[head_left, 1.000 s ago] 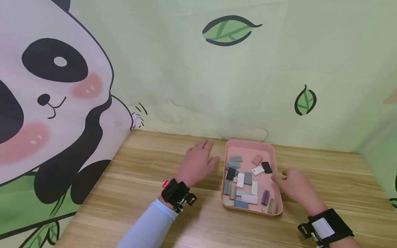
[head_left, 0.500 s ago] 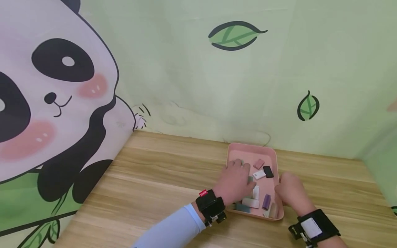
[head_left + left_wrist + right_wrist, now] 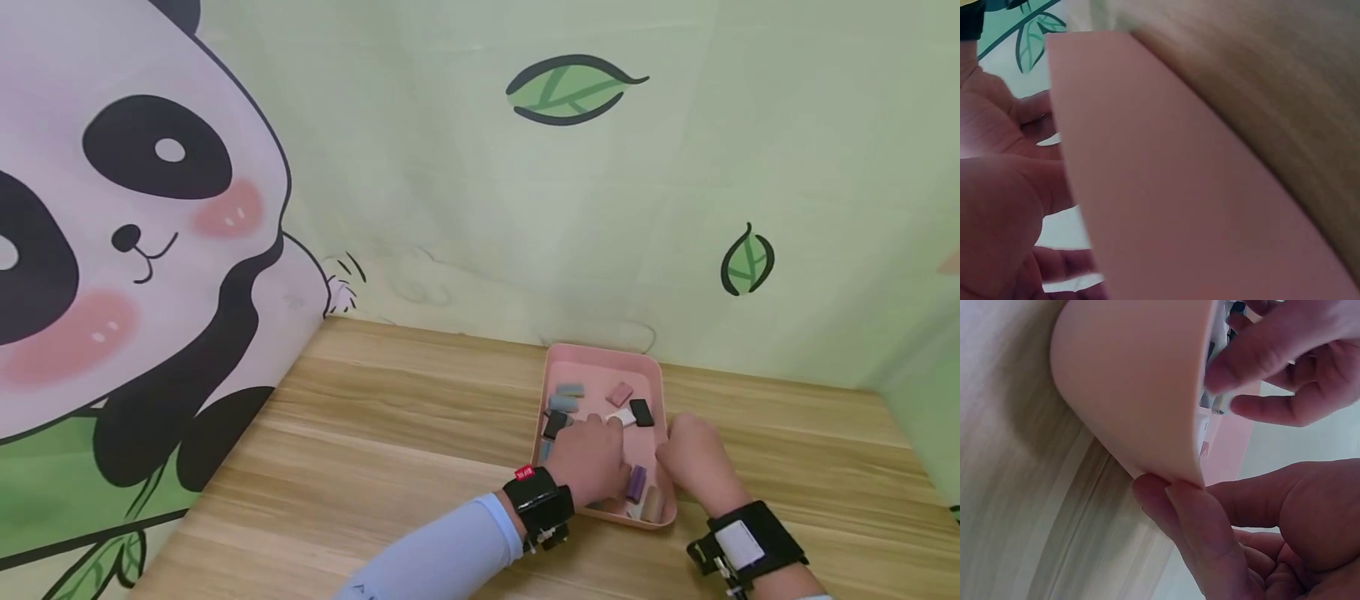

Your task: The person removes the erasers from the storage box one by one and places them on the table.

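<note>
A pink tray (image 3: 600, 371) holds several small, mostly rectangular pieces of unclear kind. My left hand (image 3: 592, 458) is inside it, low over the pieces, covering many of them. In the right wrist view, the left thumb and a finger (image 3: 1272, 411) stand apart with nothing visible between them. By its fingertips lies a white piece (image 3: 622, 417), beside a black piece (image 3: 641, 412). My right hand (image 3: 697, 462) pinches the tray's right rim between thumb and fingers (image 3: 1204, 525). From the left wrist, the tray's wall (image 3: 1160, 187) hides part of the left fingers.
A pink piece (image 3: 619, 394) lies toward the tray's back, a purple one (image 3: 636, 483) and a tan one (image 3: 651, 504) at its front right. The tray stands on a wooden table (image 3: 420, 392) close to a printed cloth backdrop (image 3: 450, 167).
My left hand has come from beside the tray into it, then moved right and toward the front. My right hand has closed on the rim. The tray has shifted slightly left since half a second ago.
</note>
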{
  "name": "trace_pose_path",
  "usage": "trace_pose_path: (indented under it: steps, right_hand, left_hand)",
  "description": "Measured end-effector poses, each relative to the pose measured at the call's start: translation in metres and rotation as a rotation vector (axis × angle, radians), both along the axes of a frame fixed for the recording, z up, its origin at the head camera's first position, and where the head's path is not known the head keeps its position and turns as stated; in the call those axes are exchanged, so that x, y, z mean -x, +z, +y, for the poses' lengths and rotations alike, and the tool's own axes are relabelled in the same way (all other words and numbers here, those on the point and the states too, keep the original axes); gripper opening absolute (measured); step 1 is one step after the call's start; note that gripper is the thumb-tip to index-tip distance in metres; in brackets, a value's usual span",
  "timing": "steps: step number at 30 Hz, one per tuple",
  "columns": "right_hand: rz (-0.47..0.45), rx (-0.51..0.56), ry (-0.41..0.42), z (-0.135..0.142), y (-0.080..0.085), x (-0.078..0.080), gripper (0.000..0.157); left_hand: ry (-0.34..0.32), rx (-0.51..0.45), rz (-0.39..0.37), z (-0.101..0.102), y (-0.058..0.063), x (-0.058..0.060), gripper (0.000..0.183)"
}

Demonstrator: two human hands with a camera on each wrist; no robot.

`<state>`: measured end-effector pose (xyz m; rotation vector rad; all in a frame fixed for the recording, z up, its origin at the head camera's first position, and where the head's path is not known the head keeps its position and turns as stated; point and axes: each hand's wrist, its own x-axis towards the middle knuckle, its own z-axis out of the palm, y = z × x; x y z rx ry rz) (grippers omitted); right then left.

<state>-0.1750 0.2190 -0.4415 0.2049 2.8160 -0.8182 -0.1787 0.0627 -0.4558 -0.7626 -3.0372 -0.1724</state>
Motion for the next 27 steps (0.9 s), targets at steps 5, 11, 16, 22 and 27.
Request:
trace_pose_path:
  steps: [5, 11, 16, 22, 27]
  right_hand:
    - [-0.026, 0.028, -0.012, -0.002, 0.002, 0.002, 0.013]
    - [-0.018, 0.015, -0.003, -0.003, 0.003, 0.003, 0.012]
    - [-0.035, 0.024, -0.002, -0.004, 0.002, 0.002, 0.012]
    - [-0.024, 0.021, -0.002, -0.005, 0.002, 0.001, 0.013]
    - [-0.019, 0.026, 0.002, -0.003, 0.002, 0.001, 0.014]
  left_hand:
    - [-0.023, 0.064, 0.071, 0.002, -0.009, -0.001, 0.021]
    - [-0.027, 0.102, 0.133, 0.006, -0.013, 0.000, 0.022]
    - [-0.018, 0.094, 0.118, 0.007, -0.014, -0.001, 0.026]
    - [-0.027, 0.059, 0.122, 0.006, -0.015, -0.002, 0.026]
    - [-0.057, -0.027, 0.095, 0.006, -0.015, 0.001, 0.014]
